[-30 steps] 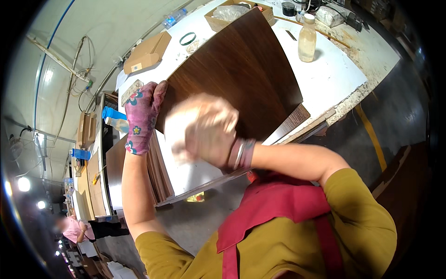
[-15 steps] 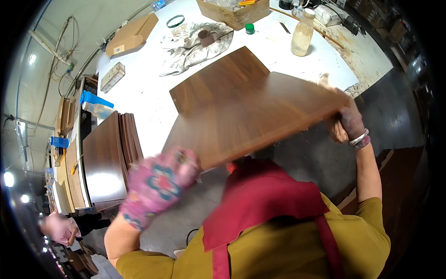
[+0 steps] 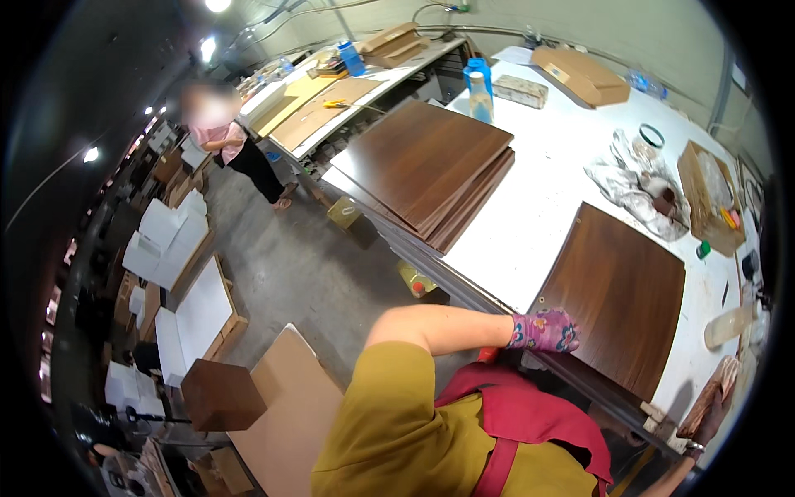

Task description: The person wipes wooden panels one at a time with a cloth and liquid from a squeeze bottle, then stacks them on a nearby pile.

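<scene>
Your left hand [image 3: 546, 330] grip is clamped on the near-left corner of the dark wood panel [image 3: 621, 294] lying flat on the white desk [image 3: 530, 207], right hand [image 3: 708, 406] grip on its near-right edge w/ closure unclear, so the panel could slip off the desk edge if either loosens.

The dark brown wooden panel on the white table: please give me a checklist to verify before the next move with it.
1. Dark brown wooden panel lies flat on the white table: ok.
2. Left hand in patterned glove at the panel's near corner: ok.
3. Right hand grips the panel: cannot tell.
4. Stack of brown panels apart from it: ok.
5. Crumpled rag clear of the panel: ok.
</scene>
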### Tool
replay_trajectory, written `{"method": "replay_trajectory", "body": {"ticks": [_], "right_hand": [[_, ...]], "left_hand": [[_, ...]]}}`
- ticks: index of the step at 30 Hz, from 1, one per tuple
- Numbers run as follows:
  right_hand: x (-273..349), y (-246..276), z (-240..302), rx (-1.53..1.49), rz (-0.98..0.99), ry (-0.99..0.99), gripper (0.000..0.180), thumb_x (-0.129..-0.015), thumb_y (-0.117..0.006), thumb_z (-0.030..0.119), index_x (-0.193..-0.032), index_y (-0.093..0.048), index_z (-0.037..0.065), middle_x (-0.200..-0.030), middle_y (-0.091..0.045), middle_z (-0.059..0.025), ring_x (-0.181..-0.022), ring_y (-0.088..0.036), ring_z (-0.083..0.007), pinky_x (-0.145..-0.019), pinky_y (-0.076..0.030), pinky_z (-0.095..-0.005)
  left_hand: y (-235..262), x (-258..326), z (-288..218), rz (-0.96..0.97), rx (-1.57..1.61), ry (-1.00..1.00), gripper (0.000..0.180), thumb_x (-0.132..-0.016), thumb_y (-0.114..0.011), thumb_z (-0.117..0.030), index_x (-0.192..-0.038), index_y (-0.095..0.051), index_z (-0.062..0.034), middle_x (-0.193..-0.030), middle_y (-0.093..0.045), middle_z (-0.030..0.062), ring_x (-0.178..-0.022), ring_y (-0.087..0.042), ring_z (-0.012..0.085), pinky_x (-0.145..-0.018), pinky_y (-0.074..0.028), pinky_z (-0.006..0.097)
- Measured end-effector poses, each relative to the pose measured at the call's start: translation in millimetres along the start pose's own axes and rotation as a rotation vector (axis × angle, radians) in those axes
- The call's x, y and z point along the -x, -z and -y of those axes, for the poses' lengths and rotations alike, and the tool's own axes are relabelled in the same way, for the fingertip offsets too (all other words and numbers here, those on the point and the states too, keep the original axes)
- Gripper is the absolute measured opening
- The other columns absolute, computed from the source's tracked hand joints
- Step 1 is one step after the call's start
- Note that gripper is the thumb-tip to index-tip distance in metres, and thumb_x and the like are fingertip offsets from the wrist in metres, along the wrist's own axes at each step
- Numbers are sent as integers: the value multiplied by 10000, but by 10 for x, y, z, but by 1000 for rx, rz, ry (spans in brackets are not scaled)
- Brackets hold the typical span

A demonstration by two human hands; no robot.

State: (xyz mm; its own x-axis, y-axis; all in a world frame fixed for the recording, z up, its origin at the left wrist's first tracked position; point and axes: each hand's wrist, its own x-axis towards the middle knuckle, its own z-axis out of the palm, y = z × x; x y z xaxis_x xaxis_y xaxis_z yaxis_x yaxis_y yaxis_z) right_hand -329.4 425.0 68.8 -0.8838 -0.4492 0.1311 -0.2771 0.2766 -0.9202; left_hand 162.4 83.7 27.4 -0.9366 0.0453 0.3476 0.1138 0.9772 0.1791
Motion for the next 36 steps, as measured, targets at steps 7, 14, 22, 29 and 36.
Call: {"method": "replay_trajectory", "body": {"ticks": [7, 14, 22, 29, 36], "right_hand": [[-232, -1018, 277, 100, 261, 183, 555, -915, -473, 67, -1447, -343, -21, -1435, -430, -122, -1286, -429, -224, -1085, -314, -327], [-907, -1121, -916, 215, 288, 221, 517, -960, -497, 204, -1414, -388, -18, -1441, -438, -141, -1290, -437, -256, -1083, -324, -347], [-14, -2093, -428, -259, 276, -93, 599, -908, -490, 145, -1460, -309, -3, -1431, -433, -139, -1256, -463, -261, -1089, -336, -357], [-192, -1865, -483, -450, 500, -143, 707, -861, -581, 213, -1478, -293, 21, -1427, -447, -137, -1277, -454, -282, -1092, -356, -382], [-459, -1624, -529, -509, 837, -317, 662, -899, -582, 252, -1443, -316, -17, -1362, -495, -130, -1229, -476, -280, -1049, -382, -396]], "left_hand": [[356, 206, 258, -269, -10, 572, 607, -907, -566, -359, -1376, -419, -2, -1398, -403, 256, -1302, -395, 384, -1084, -344, 427], [36, 159, 758, -377, 243, 695, 656, -940, -539, -368, -1373, -366, 94, -1402, -412, 256, -1304, -392, 373, -1107, -323, 405], [-352, 96, 720, -312, 57, 774, 652, -899, -557, -338, -1376, -379, 68, -1365, -443, 240, -1342, -349, 376, -1132, -288, 420], [-199, 107, 707, -268, 114, 772, 651, -898, -563, -336, -1424, -354, -14, -1399, -388, 303, -1352, -329, 424, -1102, -337, 451], [-97, 94, 690, -265, 137, 793, 666, -890, -576, -330, -1438, -338, -35, -1427, -364, 282, -1351, -336, 418, -1084, -360, 460]]}}
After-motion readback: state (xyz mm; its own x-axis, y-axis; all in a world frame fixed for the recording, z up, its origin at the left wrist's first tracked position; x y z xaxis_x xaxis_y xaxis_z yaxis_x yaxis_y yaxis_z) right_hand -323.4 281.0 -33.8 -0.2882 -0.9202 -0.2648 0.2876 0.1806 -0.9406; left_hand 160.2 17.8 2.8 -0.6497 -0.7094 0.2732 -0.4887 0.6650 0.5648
